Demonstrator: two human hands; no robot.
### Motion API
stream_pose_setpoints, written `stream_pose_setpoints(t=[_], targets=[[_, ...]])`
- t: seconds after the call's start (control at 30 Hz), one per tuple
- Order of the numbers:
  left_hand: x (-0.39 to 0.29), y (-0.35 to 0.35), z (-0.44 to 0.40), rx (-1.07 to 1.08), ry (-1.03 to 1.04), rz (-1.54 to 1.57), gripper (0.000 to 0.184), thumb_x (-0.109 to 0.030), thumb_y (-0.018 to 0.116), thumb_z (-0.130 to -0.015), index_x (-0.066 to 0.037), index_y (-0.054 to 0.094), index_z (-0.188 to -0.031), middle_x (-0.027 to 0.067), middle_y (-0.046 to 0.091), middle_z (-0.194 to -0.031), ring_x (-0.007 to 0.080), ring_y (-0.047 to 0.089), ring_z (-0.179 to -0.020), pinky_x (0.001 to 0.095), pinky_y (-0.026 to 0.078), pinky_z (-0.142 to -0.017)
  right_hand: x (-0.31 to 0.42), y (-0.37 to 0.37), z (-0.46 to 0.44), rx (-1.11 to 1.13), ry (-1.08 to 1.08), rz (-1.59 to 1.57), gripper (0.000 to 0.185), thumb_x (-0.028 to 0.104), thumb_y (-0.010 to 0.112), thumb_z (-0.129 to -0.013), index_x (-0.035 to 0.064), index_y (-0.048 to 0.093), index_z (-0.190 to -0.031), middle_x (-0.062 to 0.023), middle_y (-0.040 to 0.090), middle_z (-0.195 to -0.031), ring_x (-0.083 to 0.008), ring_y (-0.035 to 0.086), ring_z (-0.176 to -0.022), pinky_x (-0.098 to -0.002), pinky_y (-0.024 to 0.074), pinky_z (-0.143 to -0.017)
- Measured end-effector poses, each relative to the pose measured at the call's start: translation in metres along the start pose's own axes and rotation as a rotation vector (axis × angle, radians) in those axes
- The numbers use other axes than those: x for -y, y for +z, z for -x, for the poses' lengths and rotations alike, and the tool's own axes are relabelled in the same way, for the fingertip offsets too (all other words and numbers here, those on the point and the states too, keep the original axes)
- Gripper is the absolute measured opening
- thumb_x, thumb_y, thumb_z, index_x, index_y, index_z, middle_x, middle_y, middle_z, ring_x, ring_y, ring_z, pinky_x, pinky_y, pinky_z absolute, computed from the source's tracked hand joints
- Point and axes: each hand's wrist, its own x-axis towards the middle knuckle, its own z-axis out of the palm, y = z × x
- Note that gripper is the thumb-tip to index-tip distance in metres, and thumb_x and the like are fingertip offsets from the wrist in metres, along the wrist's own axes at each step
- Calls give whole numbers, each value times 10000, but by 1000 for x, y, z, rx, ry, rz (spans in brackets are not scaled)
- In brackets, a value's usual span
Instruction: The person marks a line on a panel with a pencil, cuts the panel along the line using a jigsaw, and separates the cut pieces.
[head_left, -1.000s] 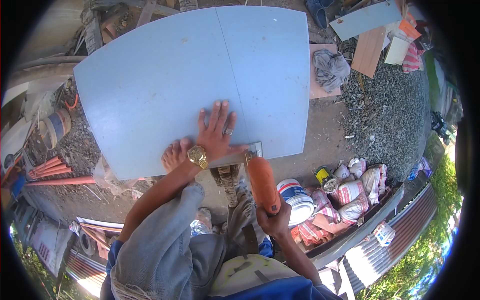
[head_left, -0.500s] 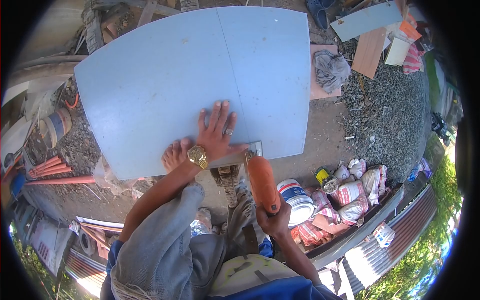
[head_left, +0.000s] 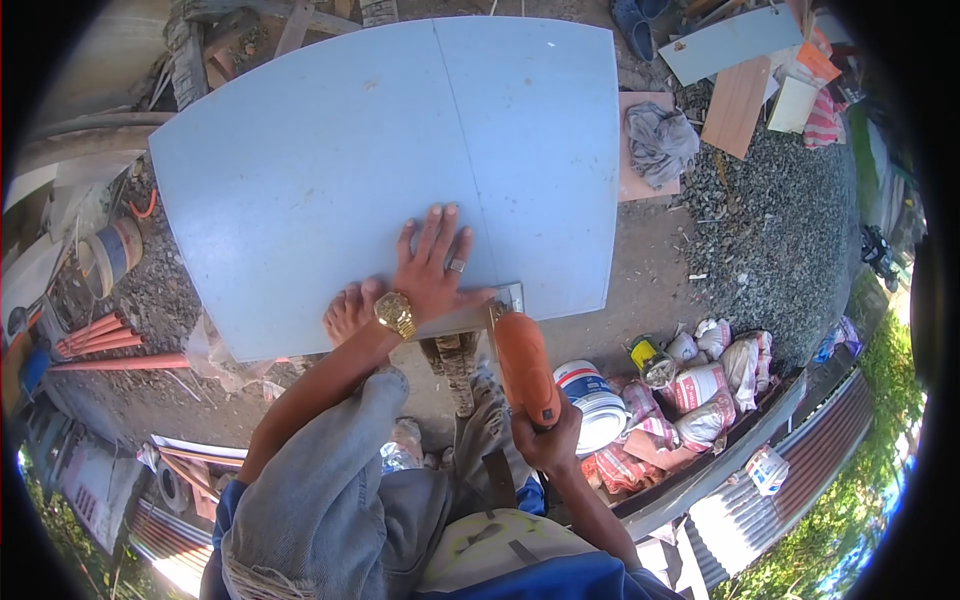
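A large pale blue board [head_left: 330,170] with a dark line drawn along it lies in front of me. My left hand [head_left: 432,275], with a gold watch and a ring, presses flat on it near the close edge, fingers spread. Its thumb points at the metal shoe [head_left: 510,297] of an orange jigsaw [head_left: 528,368]. My right hand [head_left: 550,435] is wrapped around the rear of that jigsaw. The shoe rests at the board's near edge, by the end of the line; the blade is hidden. My bare foot [head_left: 350,310] stands on the board left of my hand.
A worn wooden support [head_left: 455,370] shows under the board. Right of my hands are a white bucket [head_left: 598,405] and several filled sacks [head_left: 700,390]. Gravel [head_left: 775,240], a grey cloth [head_left: 660,142] and board offcuts [head_left: 738,105] lie farther right. Orange pipes [head_left: 120,361] lie left.
Almost nothing differs. The view has shifted very slightly, while both hands, the jigsaw and the board keep their places relative to one another.
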Motion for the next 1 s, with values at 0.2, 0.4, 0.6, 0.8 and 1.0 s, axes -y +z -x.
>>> stream_pose_setpoints(t=[0.2, 0.4, 0.6, 0.8, 1.0], targets=[[1, 0, -1, -26, 9, 1, 884, -746, 651, -724, -38, 607, -1251, 232, 405, -1483, 373, 384, -1375, 610, 347, -995, 1, 1, 0, -10, 13, -8, 241, 173, 701, -744, -1, 575, -854, -167, 586, -665, -415, 622, -600, -444, 494, -548], [2, -13, -12, 74, -54, 43, 1036, -767, 659, -686, -2, 496, -1365, 232, 347, -1519, 393, 348, -1398, 643, 263, -1044, 0, 2, 0, -8, 12, -37, 261, 178, 702, -744, 3, 570, -886, -163, 590, -674, -418, 617, -604, -451, 490, -555], [6, -8, -11, 99, -72, 81, 1178, -793, 653, -660, 44, 379, -1443, 277, 264, -1552, 439, 226, -1457, 711, 106, -1102, -1, 1, 0, 19, 12, 8, 262, 182, 700, -746, 2, 573, -889, -163, 590, -675, -424, 614, -609, -461, 488, -557], [7, -4, -10, 79, -53, 78, 1164, -794, 641, -675, 46, 383, -1438, 286, 267, -1549, 441, 220, -1461, 713, 96, -1107, 3, 0, -2, 21, 25, 0, 264, 180, 705, -742, 0, 566, -875, -171, 585, -666, -421, 610, -595, -462, 488, -561], [7, -5, -10, 78, -49, 66, 1146, -790, 642, -680, 47, 404, -1426, 278, 272, -1552, 436, 229, -1459, 710, 110, -1107, 0, 2, -2, 0, 0, 6, 265, 179, 707, -739, -2, 559, -863, -173, 579, -666, -420, 607, -594, -463, 485, -561]])
